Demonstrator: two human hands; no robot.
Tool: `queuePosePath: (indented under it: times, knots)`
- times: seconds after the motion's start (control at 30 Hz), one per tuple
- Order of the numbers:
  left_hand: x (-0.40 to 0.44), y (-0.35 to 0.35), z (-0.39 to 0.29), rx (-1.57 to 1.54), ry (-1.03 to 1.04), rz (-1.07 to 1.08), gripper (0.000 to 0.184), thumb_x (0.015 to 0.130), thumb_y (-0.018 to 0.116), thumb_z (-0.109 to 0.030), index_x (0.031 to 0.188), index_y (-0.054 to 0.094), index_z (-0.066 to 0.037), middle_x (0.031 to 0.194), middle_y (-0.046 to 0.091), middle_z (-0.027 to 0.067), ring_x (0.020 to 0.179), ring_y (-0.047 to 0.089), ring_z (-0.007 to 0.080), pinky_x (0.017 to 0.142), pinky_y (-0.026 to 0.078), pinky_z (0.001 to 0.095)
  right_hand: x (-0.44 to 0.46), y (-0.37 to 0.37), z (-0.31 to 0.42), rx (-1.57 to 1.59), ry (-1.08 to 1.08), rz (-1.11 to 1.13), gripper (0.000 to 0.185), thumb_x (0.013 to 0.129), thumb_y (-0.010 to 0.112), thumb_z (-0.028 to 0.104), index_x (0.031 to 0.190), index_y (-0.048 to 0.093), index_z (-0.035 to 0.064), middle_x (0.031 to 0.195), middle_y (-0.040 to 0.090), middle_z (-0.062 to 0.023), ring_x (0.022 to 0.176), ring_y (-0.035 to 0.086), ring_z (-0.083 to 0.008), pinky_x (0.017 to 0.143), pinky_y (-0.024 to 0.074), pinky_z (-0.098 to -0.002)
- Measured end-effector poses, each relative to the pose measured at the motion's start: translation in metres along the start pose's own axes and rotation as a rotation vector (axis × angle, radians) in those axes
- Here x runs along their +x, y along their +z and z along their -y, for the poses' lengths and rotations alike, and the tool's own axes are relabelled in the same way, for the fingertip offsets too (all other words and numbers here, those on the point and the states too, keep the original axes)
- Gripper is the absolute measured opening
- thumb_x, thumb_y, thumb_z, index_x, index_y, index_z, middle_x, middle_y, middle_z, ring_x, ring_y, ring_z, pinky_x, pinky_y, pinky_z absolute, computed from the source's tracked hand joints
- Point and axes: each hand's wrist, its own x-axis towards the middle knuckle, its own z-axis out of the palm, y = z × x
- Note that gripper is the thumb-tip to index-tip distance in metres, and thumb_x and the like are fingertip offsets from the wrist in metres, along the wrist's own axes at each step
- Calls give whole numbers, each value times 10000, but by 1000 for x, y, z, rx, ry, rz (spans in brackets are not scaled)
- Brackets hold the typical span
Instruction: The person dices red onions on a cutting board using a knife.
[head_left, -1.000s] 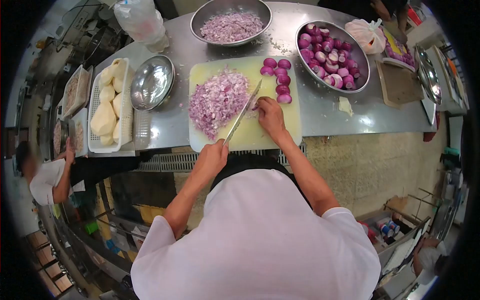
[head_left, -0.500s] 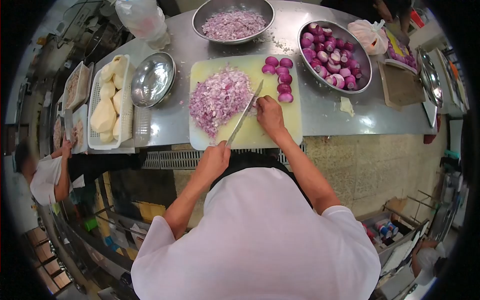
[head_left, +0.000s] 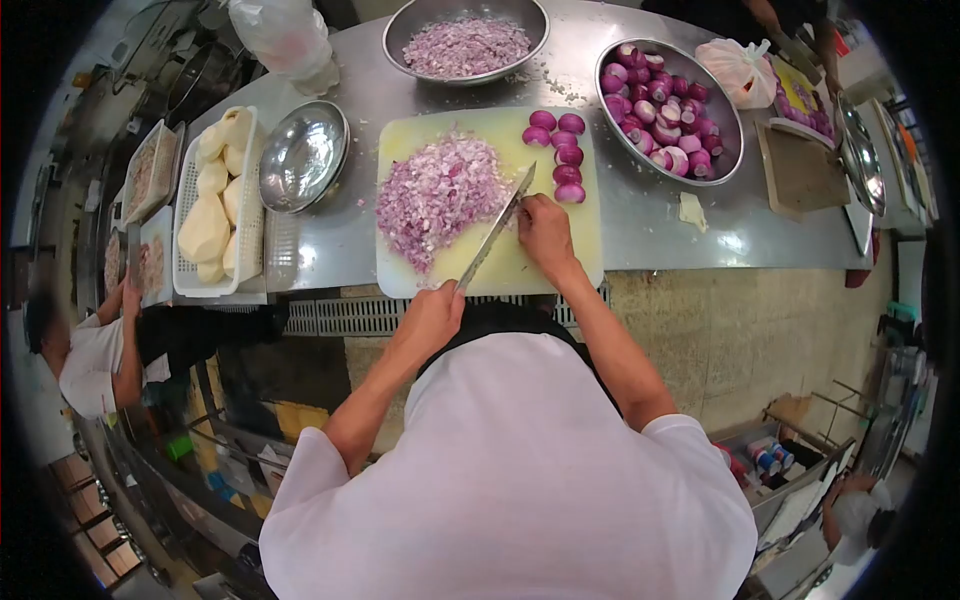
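Note:
My left hand [head_left: 433,312] is wrapped round the handle of a long knife [head_left: 498,225] at the near edge of the cutting board [head_left: 500,284]. The blade slants up and to the right across the board. Beside the blade, my right hand [head_left: 545,232] is closed, fingertips down, and what it holds is hidden. A large heap of chopped onion [head_left: 440,200] covers the left part of the board. Several peeled purple onion halves [head_left: 568,174] lie at the board's upper right.
Beyond the board stands a bowl of chopped onion [head_left: 466,48]. A bowl of purple onions [head_left: 660,112] and a tied plastic bag [head_left: 738,72] are at right. At left are a metal bowl [head_left: 303,158] and a white basket [head_left: 218,205]. Co-workers [head_left: 95,360] are at the sides.
The knife has shifted slightly to the right, and its tip now lies nearer the onion halves. The small purple piece seen earlier at my right fingertips no longer shows.

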Motion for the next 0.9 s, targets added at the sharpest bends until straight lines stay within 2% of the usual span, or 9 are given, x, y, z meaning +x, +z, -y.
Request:
queuePosePath:
  times: [0.23,0.3,0.33,0.37,0.43,0.47,0.5,0.6,0.9]
  knots:
    - [-2,-4,-8,-18,18,4,280,966,509,-181,849,599,58,712,594,307,716,585,512,642,451,548,11,-51,-22,87,58,-206,103,772,637,-18,870,654,10,851,630,-175,768,617,-365,673,499,-448]
    - [-5,2,0,-135,125,84,303,995,503,-213,882,573,59,640,553,258,593,526,466,602,431,489,13,-58,-35,1,61,-234,123,768,644,-18,886,663,14,861,640,-166,777,618,-356,676,501,-435]
    - [-3,10,10,-167,205,-11,332,1005,507,-239,857,573,51,580,541,190,482,519,350,526,434,440,14,-57,-43,6,54,-223,140,768,648,-14,902,669,21,875,645,-159,789,618,-353,685,499,-428]
    - [-1,12,22,-172,208,-14,332,1005,507,-239,857,573,51,580,541,190,482,519,350,526,434,440,13,-56,-51,8,48,-215,157,767,652,-10,918,674,28,889,651,-151,802,619,-349,694,497,-421]
    - [8,2,33,-393,-252,180,376,1018,501,-272,809,561,34,551,527,115,421,513,218,451,425,386,10,-53,-50,14,52,-181,170,767,658,-2,931,677,34,903,653,-148,803,618,-349,703,495,-423]
    - [11,-3,39,-421,-244,121,404,1023,500,-302,774,543,14,547,507,55,422,510,116,411,414,341,8,-49,-47,28,54,-143,182,766,664,5,945,680,40,918,655,-144,804,618,-350,712,493,-425]
    - [10,-9,34,-421,-243,121,404,1023,500,-302,774,543,14,547,507,55,422,510,116,411,414,341,8,-44,-41,28,53,-143,182,766,664,5,945,680,40,918,655,-144,804,618,-350,712,493,-425]
    - [5,-27,11,-85,-112,-85,330,986,485,-218,830,575,58,658,599,282,626,615,459,596,476,512,3,-28,-18,44,30,-97,169,768,677,32,937,673,42,917,646,-144,821,619,-350,724,494,-433]
    - [4,1,0,18,31,-74,257,962,490,-164,865,583,56,706,606,306,713,610,502,654,466,575,11,-2,18,-92,-30,16,99,817,615,65,906,657,53,899,595,-132,883,583,-353,737,497,-467]
